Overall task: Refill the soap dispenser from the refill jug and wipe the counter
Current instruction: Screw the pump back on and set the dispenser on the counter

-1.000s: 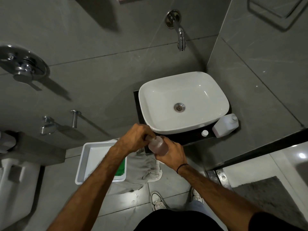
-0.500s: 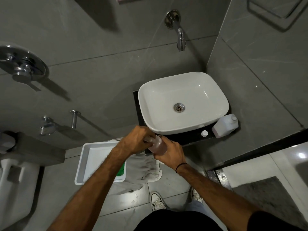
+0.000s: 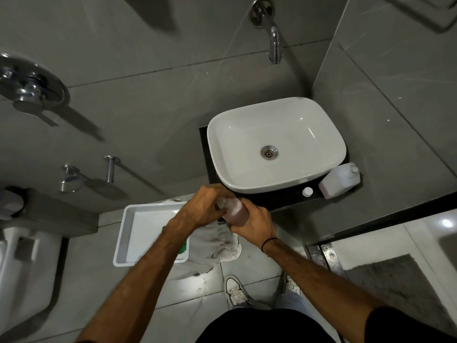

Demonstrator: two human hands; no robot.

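1. While the white basin (image 3: pixel 275 142) fills most of the dark surface (image 3: pixel 284 200) beyond both hands, it plays no part in the handling and leaves only a narrow front strip to work on.
2. Well to the right of the right hand, the refill jug (image 3: pixel 339 180) stands uncapped on that strip, its small white cap (image 3: pixel 307 192) just beside it. It looks like stiff plastic, probably weighty with liquid, so I would grip it around the body.
3. Below the left hand, a grey cloth (image 3: pixel 215 243) hangs limp beside a white tray (image 3: pixel 128 233); soft, easily bunched for wiping.
4. Between the hands is the soap dispenser (image 3: pixel 234 211), pinkish, smooth, likely slippery if soapy.
5. The right hand (image 3: pixel 254 224) is wrapped around its body; the left hand (image 3: pixel 205 206) is closed over its top, apparently twisting the head.
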